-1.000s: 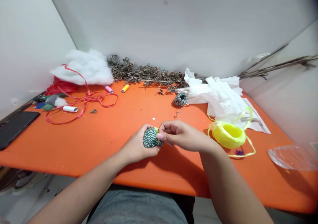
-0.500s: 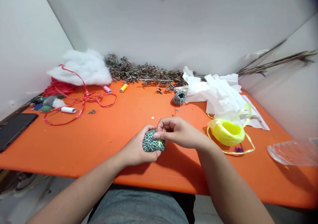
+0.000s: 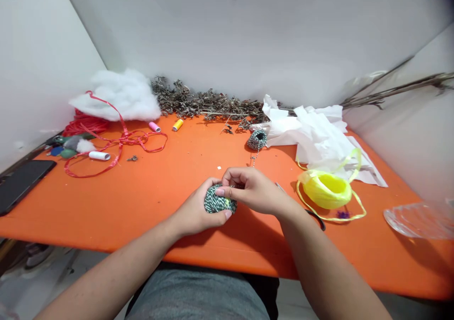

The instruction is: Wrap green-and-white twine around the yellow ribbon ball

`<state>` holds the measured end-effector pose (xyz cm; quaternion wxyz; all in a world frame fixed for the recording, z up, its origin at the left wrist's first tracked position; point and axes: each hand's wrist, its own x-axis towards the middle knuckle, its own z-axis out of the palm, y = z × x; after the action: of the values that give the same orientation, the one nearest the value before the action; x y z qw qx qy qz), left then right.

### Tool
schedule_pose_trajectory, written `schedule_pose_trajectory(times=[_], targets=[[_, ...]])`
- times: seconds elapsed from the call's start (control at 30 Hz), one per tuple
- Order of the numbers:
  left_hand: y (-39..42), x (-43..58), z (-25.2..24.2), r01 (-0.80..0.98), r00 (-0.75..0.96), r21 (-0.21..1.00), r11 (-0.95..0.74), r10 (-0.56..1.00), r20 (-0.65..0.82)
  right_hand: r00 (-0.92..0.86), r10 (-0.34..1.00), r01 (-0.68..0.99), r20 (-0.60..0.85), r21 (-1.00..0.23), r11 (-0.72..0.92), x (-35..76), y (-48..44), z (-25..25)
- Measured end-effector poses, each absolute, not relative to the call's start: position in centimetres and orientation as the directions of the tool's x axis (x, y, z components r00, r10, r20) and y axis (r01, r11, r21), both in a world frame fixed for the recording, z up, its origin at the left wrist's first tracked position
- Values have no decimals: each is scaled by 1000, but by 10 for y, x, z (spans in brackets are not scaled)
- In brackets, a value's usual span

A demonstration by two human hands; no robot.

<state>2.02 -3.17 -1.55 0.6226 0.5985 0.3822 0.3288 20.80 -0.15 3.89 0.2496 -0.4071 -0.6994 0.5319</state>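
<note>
My left hand (image 3: 198,206) wraps round a ball of green-and-white twine (image 3: 215,201), its thumb along the lower right side. A bit of yellow shows on the ball. My right hand (image 3: 244,187) is closed in a pinch at the ball's top, on the twine as far as I can see; the fingertips partly hide it. Farther back lies a second ball of the same twine (image 3: 257,139), and a strand runs from it towards my right hand. Under my right forearm, a black loop handle (image 3: 317,219) and a metal tip show; the rest is hidden.
On the right are a yellow ribbon roll (image 3: 326,192), white paper (image 3: 322,135) and a clear plastic piece (image 3: 418,219). Dried plants (image 3: 209,103) line the back. To the left lie white stuffing (image 3: 120,95), red ribbon (image 3: 124,137), thread spools (image 3: 99,155) and a phone (image 3: 24,185).
My right hand has shifted slightly left over the ball, and my left thumb is a little higher on it. The black handle now shows beside my right forearm.
</note>
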Motion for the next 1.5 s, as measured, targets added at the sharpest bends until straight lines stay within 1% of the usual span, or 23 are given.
schedule_pose_trajectory(times=[0.2,0.27,0.43,0.63,0.87,0.97,1.13,1.33,1.5], targets=[[-31,23,-17,26,468,994,110,877,-109,-508,857,357,-90,-927,114,205,-4,39],[-31,24,-16,17,459,992,123,881,-117,-512,853,350,-97,-931,104,204,-4,39],[-32,24,-11,3,500,990,139,858,-122,-555,822,273,-123,-961,40,207,0,35],[-34,20,-9,53,537,994,92,837,-107,-637,766,147,-82,-989,17,217,6,34],[-38,17,-10,80,609,996,42,789,-83,-656,753,126,-52,-991,41,222,8,35],[-38,16,-9,132,614,991,-21,786,-65,-647,761,116,-42,-992,44,221,8,35],[-41,16,-7,263,588,938,-227,808,31,-671,739,103,-58,-995,15,222,10,36],[-45,16,-9,272,609,914,-300,790,78,-678,735,98,-15,-993,70,224,10,36],[-44,13,-12,275,597,872,-404,783,174,-674,738,79,13,-993,90,221,8,37]])
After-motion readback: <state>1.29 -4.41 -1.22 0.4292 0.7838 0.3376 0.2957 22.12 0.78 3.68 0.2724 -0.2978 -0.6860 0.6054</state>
